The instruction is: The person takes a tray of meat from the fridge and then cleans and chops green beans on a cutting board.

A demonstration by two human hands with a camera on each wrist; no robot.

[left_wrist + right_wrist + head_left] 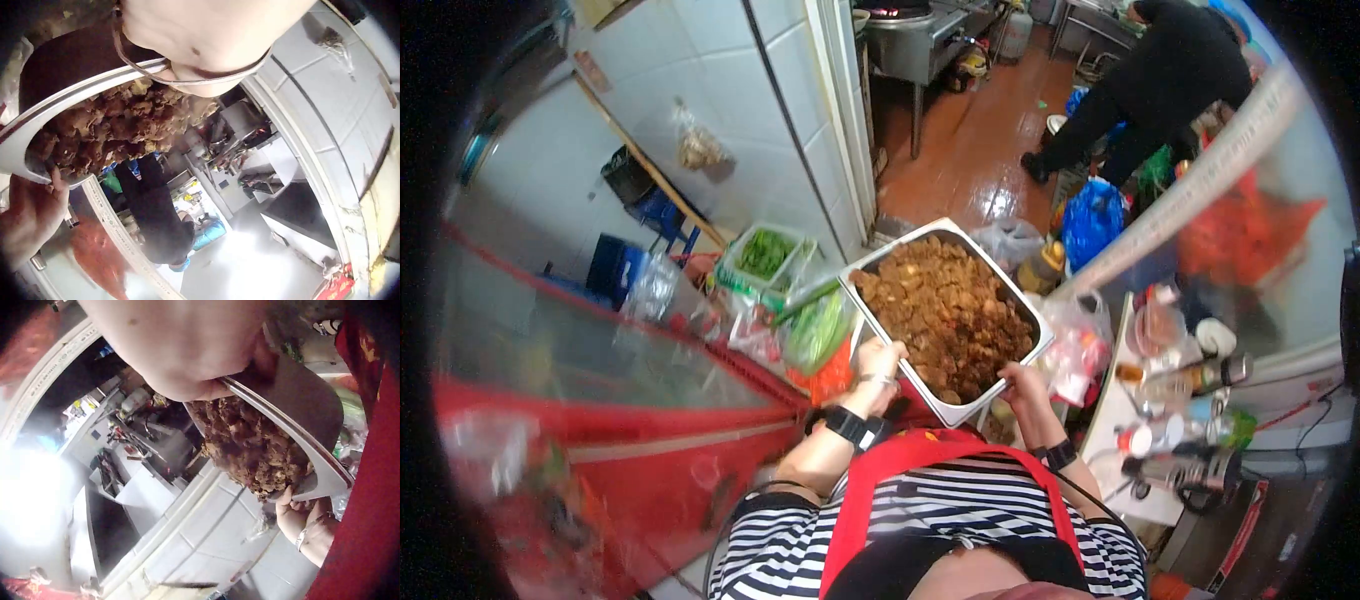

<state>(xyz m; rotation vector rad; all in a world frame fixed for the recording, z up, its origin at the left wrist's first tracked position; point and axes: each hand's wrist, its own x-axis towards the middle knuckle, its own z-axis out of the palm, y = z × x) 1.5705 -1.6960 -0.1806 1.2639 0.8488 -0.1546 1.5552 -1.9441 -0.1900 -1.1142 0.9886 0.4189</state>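
Note:
A square metal tray (1045, 322) heaped with brown chunks of food (945, 300) is held in front of the body at a slant. The left hand (880, 362) grips its near left edge, thumb over the rim. On the near right edge, the right hand (1025, 388) pinches the rim. In the left wrist view the left hand (194, 44) covers part of the rim above the food (112, 125), and the right hand (37, 215) holds the other edge. The right wrist view shows the right hand (181, 350) close up and the left hand (306, 525) beyond; fingers beneath the tray are hidden.
Greens in a plastic box (767, 254) and bagged vegetables (818, 330) lie left of the tray. Bottles and jars crowd a white table (1105, 425) at right. A doorway opens onto a red-brown floor (960, 150), where a person in dark clothes (1170, 75) bends over beside a blue bag (1092, 222).

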